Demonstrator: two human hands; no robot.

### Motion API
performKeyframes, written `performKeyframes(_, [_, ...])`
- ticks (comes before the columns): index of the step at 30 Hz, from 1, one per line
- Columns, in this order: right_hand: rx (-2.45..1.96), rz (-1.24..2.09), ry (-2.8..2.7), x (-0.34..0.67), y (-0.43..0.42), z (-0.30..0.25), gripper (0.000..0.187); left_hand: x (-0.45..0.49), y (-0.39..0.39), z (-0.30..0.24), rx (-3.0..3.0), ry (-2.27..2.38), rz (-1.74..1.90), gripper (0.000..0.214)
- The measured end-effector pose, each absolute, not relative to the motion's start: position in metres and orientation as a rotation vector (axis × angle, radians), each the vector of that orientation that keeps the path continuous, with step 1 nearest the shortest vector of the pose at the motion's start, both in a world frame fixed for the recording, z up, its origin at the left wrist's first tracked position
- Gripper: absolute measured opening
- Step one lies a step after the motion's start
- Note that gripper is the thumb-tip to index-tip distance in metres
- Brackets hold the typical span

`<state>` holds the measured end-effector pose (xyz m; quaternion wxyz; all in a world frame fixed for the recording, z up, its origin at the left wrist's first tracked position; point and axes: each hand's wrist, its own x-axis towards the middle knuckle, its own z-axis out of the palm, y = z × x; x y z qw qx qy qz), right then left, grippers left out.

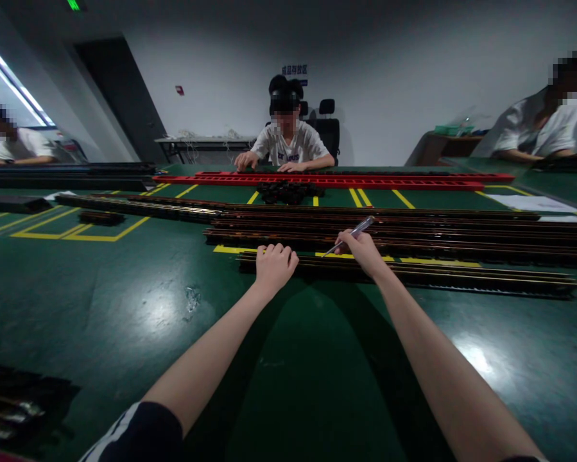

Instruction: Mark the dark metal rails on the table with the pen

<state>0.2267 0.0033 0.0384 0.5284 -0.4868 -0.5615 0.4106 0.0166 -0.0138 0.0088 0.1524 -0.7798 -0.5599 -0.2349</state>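
A long dark strip with brassy edges point(442, 277) lies across the green table in front of me. My left hand point(275, 268) is closed over its left part, fingers curled over the far edge. In my right hand point(360, 249) is a slim screwdriver point(364, 224) with a see-through handle. Its handle points up and to the right, while the thin shaft slants down left toward the strip. Whether the tip touches the strip I cannot tell. Just beyond lie several similar strips point(413, 234), side by side.
Red slotted rails point(336, 181) cross the table farther back, with a heap of black parts point(288, 191) before them. More dark strips point(18, 407) lie at the near left. A person point(291, 138) sits opposite; others sit at both sides. Yellow tape lines point(90, 238) mark the green table point(124, 308).
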Motion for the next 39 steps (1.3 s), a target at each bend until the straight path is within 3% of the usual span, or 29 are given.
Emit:
performKeyframes(13, [-1.131,0.899,-1.383,0.221,0.005,0.032,0.041,0.016,-0.014,0.010,-2.224,-1.642,-0.722,0.037])
performKeyframes(24, [-1.118,0.851,-1.554,0.207,-0.001,0.036,0.038,0.013,-0.012,0.005,-2.065,-1.754,-0.886,0.035])
performKeyframes(39, [-1.090,0.859,-1.603,0.199,-0.002,0.033,0.040,0.019,-0.018,0.009,-2.195,-1.633,-0.688,0.038])
